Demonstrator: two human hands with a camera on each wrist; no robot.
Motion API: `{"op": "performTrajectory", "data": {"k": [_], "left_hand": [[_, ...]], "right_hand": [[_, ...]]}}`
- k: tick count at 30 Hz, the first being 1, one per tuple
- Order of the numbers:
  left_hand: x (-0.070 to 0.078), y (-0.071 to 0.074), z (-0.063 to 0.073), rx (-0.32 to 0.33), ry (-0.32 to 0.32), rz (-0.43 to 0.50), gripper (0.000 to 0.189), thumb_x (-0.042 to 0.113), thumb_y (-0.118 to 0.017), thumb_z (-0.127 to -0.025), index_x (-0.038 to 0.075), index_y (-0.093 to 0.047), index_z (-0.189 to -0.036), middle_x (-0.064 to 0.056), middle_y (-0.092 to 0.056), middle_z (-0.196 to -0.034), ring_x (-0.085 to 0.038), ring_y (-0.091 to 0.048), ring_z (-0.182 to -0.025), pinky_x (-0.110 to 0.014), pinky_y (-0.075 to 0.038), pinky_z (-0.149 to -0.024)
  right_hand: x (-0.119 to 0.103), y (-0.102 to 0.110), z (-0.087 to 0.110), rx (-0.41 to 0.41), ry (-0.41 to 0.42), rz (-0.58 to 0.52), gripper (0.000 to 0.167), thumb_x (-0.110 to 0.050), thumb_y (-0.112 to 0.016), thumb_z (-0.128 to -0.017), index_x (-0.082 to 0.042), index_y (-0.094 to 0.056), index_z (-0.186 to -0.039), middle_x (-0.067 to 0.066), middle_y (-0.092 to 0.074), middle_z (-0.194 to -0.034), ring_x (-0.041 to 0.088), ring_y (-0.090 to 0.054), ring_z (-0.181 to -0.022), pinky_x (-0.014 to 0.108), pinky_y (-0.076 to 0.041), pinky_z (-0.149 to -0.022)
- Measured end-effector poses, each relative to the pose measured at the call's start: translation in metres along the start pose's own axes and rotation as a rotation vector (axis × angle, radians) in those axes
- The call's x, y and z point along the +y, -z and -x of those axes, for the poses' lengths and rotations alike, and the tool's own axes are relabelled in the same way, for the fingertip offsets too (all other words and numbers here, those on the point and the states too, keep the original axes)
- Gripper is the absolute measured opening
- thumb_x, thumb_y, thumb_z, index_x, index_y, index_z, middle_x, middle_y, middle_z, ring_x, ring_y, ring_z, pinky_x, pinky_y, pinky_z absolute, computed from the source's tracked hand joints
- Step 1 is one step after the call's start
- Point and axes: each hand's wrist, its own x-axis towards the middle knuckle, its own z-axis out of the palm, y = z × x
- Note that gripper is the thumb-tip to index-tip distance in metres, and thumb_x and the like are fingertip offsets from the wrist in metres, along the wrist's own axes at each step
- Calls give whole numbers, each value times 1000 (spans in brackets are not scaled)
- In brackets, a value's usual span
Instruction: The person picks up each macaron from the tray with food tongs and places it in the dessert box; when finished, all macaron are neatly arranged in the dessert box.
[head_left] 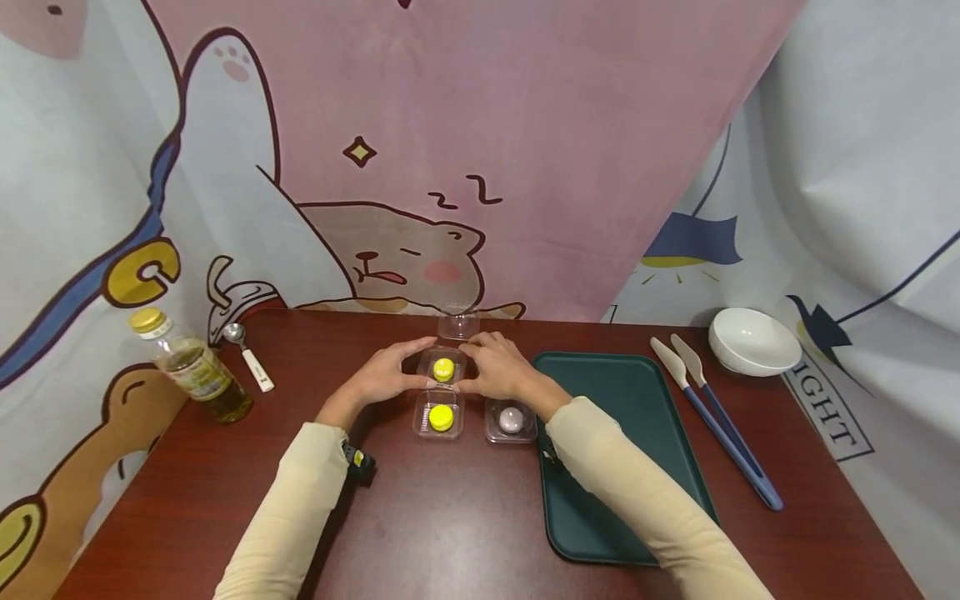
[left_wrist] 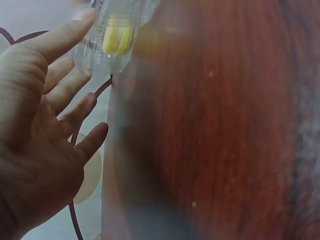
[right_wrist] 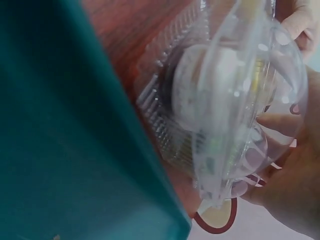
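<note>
A clear plastic box [head_left: 425,360] with a round yellow piece [head_left: 443,369] inside stands between the two hands. My left hand [head_left: 386,373] touches its left side; in the left wrist view its thumb and fingers are extended and spread. On the box's right side rests my right hand [head_left: 495,367], its fingertips partly hidden. Directly in front, another clear box [head_left: 421,427] holds a second yellow piece [head_left: 441,417]. A third box [head_left: 493,432], with a pale round piece [head_left: 512,420], sits below the right wrist and blocks much of the right wrist view.
Behind the hands stands another clear plastic piece [head_left: 457,325]. A dark green tray [head_left: 622,467] lies under the right forearm. Blue-handled tongs [head_left: 723,425] and a white bowl [head_left: 753,342] are further right. An oil bottle [head_left: 198,371] and measuring spoon [head_left: 251,358] lie left.
</note>
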Motion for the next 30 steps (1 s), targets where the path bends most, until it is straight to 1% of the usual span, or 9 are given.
{"op": "performTrajectory", "data": {"k": [6,11,16,21,25,30], "left_hand": [[1,-1,-1,0,26,7,78,35,-80,-88,21,-44,-155,-6,-45,-159,-31,-38,-149,-57,-32,-120],[0,-4,-2,-8,41,-10,78,38,-79,-88,22,-44,-155,-6,-45,-159,-31,-38,-149,-57,-33,-119],[0,-3,-1,4,56,-20,81,40,-80,-87,21,-42,-156,-6,-45,-159,-32,-39,-148,-57,-33,-119],[-3,-4,-1,13,73,-32,81,42,-80,-86,25,-43,-156,-8,-46,-158,-33,-41,-147,-57,-35,-118],[-5,-5,0,28,81,-47,79,44,-81,-84,29,-46,-154,-9,-49,-156,-33,-44,-145,-56,-38,-116],[-1,-1,2,51,76,-43,81,46,-83,-82,28,-48,-152,-11,-51,-154,-33,-47,-143,-55,-40,-115]], "right_hand": [[1,0,-1,-9,7,0,76,-55,-72,-88,-12,-54,-148,12,-50,-151,33,-44,-138,54,-36,-117],[2,0,-2,-51,-8,-4,77,-56,-71,-89,-14,-50,-151,12,-47,-154,34,-41,-141,54,-36,-118],[3,-1,-3,-68,-13,-7,77,-55,-71,-90,-15,-49,-152,12,-46,-155,33,-39,-142,54,-34,-119],[2,1,-6,-80,-17,-9,76,-53,-72,-90,-16,-49,-152,11,-45,-156,33,-38,-143,54,-33,-119],[2,2,-9,-85,-27,-38,76,-51,-75,-88,-16,-51,-151,11,-47,-154,32,-41,-142,52,-36,-118],[2,5,-11,-68,-20,-83,76,-50,-78,-86,-15,-53,-148,12,-50,-151,32,-43,-139,51,-37,-117]]}}
